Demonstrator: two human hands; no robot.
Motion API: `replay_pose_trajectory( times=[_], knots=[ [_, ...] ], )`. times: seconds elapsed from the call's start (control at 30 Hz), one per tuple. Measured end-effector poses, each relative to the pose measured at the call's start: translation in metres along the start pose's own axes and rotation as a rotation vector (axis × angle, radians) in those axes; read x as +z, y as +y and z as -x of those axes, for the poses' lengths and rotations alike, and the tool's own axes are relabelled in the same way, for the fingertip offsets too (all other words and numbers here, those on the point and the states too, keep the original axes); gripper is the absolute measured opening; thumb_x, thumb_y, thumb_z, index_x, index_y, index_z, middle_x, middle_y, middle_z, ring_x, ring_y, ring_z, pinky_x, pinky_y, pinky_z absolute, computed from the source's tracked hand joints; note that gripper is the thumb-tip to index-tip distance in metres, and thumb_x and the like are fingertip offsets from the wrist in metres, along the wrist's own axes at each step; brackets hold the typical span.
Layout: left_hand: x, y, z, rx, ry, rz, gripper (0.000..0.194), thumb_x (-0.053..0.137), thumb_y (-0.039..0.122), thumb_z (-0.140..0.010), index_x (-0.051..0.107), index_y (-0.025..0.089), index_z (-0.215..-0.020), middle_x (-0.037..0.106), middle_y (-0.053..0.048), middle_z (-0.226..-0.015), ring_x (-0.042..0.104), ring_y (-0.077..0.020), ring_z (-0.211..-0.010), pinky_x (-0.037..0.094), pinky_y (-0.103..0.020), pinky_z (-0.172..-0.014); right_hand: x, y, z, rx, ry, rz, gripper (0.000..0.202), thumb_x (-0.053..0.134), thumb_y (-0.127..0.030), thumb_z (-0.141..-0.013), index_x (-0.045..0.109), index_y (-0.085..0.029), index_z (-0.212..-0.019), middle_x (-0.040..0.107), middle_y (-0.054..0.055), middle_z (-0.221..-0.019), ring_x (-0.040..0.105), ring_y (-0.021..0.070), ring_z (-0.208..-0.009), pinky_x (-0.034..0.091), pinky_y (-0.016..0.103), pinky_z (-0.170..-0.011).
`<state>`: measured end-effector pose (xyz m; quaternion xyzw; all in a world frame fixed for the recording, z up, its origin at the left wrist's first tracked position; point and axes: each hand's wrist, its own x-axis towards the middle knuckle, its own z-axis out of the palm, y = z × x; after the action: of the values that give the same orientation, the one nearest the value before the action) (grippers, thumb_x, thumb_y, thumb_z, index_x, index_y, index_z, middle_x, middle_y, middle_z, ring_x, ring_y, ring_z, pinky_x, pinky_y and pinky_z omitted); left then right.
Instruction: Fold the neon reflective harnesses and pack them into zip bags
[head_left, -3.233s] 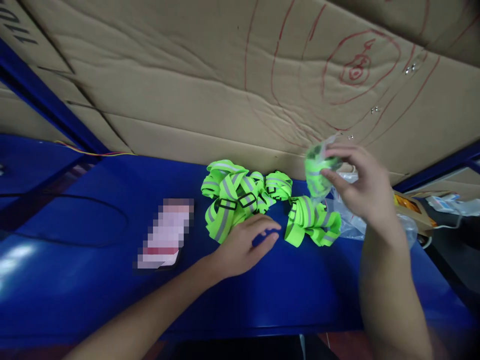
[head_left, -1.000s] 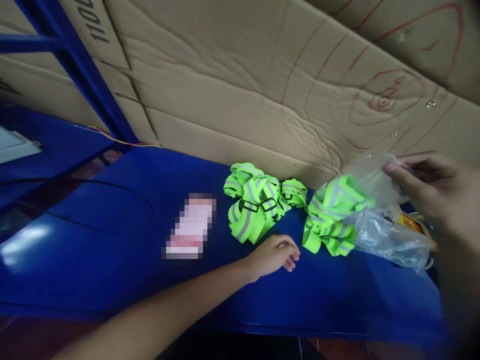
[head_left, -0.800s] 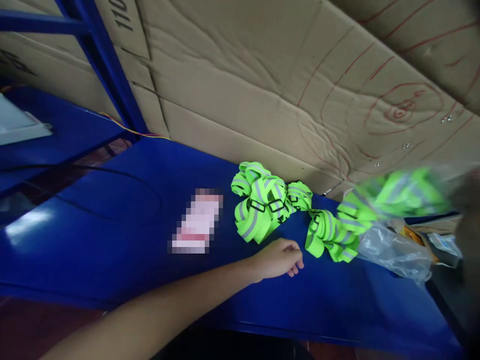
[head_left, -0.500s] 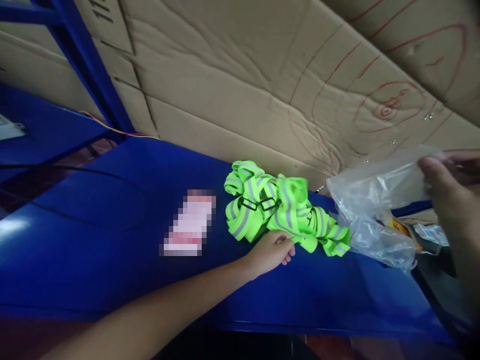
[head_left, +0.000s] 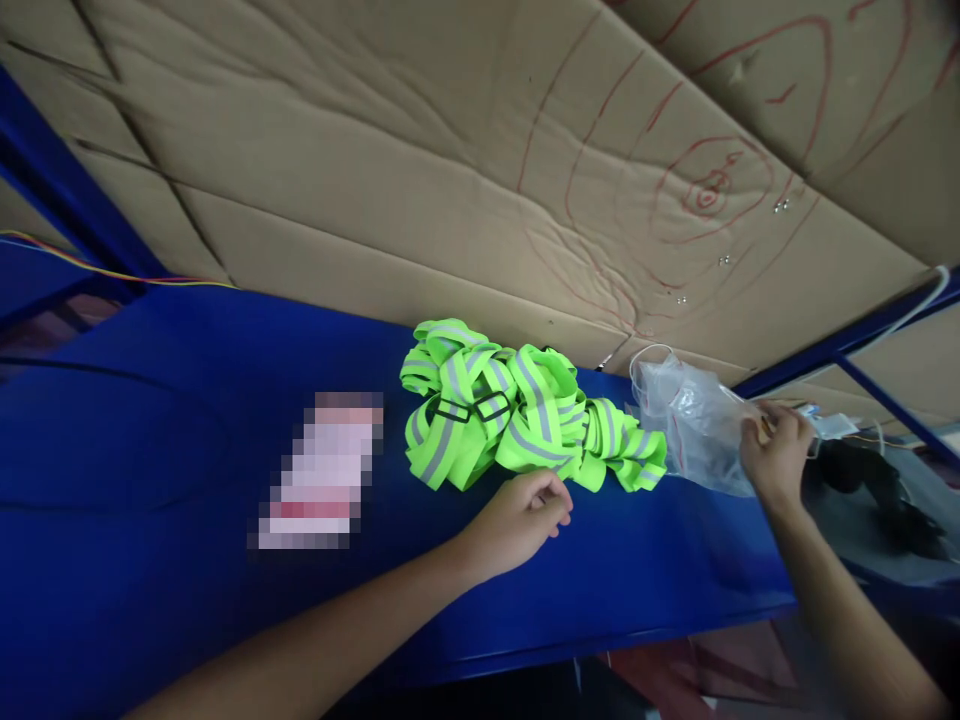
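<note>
A tangled heap of neon green reflective straps (head_left: pixel 536 400), with grey stripes and black buckles, lies on the blue table (head_left: pixel 585 600). Close to its front edge is my left hand (head_left: pixel 525 515), its fingers curled in and nothing visible in them. Right of the straps, several clear plastic bags (head_left: pixel 686 415) lie crumpled together. My right hand (head_left: pixel 780 450) is at their right edge, thumb and fingers closed on the plastic; the fingertips are partly hidden.
A blurred pink-and-white sheet (head_left: pixel 322 470) lies left of the straps. Behind stands a cardboard panel (head_left: pixel 360 180) with red rings drawn on it. A black object (head_left: pixel 877 490) and small packets sit at the right. A dark cable (head_left: pixel 150 375) crosses the table's left side.
My right hand has come down and inward with the clear plastic, which was stretched up in the air and now lies lower. My left hand has drawn slightly away from the straps. The view has shifted right.
</note>
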<state>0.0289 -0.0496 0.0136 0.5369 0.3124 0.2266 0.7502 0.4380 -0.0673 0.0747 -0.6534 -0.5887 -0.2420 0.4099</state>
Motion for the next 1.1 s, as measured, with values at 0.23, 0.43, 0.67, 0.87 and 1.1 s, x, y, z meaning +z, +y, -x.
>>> replay_pose_trajectory(
  times=[0.23,0.43,0.67,0.87,1.1],
  knots=[
    [-0.001,-0.001,-0.001,0.002,-0.007,-0.08,0.013,0.057,0.029,-0.087,0.062,0.018,-0.085,0.07,-0.004,-0.088,0.065,-0.0163,-0.077,0.047,-0.026,-0.066,0.006,-0.044,0.113,-0.162,-0.35,0.186,0.035,0.065,-0.035,-0.093,0.067,-0.029,-0.128,0.067,0.012,-0.129,0.062,0.0359,-0.12,0.041,0.058,-0.106],
    [-0.001,-0.002,0.0,0.037,-0.041,-0.212,0.018,0.057,0.034,-0.091,0.065,0.019,-0.087,0.07,-0.004,-0.084,0.066,-0.0176,-0.078,0.046,-0.027,-0.068,0.023,-0.01,0.09,-0.026,-0.45,0.317,0.064,0.041,-0.046,-0.104,0.031,-0.022,-0.163,0.021,0.021,-0.171,0.024,0.0429,-0.156,0.02,0.071,-0.119],
    [-0.002,-0.004,0.001,0.031,-0.073,-0.281,0.024,0.057,0.039,-0.093,0.068,0.018,-0.088,0.068,-0.003,-0.081,0.064,-0.0165,-0.075,0.045,-0.026,-0.067,0.055,0.024,0.068,-0.108,-0.776,0.23,0.058,0.038,-0.047,-0.102,0.054,-0.023,-0.152,0.053,0.017,-0.156,0.047,0.0378,-0.147,0.035,0.064,-0.117],
    [-0.003,-0.001,0.0,-0.015,-0.079,-0.304,0.026,0.056,0.04,-0.094,0.067,0.017,-0.091,0.066,-0.002,-0.08,0.062,-0.0154,-0.071,0.046,-0.026,-0.065,0.019,0.006,0.045,-0.155,-0.659,0.168,0.041,0.058,-0.052,-0.097,0.074,-0.025,-0.125,0.075,0.01,-0.126,0.07,0.0311,-0.119,0.051,0.048,-0.106],
    [0.0,-0.001,0.001,0.068,-0.026,-0.379,0.022,0.056,0.035,-0.094,0.069,0.017,-0.093,0.066,-0.002,-0.081,0.059,-0.013,-0.068,0.045,-0.024,-0.063,0.036,-0.018,0.038,-0.059,-0.298,0.165,0.051,0.038,-0.043,-0.106,0.053,-0.017,-0.147,0.048,0.018,-0.158,0.044,0.0327,-0.149,0.035,0.056,-0.121]
  ],
)
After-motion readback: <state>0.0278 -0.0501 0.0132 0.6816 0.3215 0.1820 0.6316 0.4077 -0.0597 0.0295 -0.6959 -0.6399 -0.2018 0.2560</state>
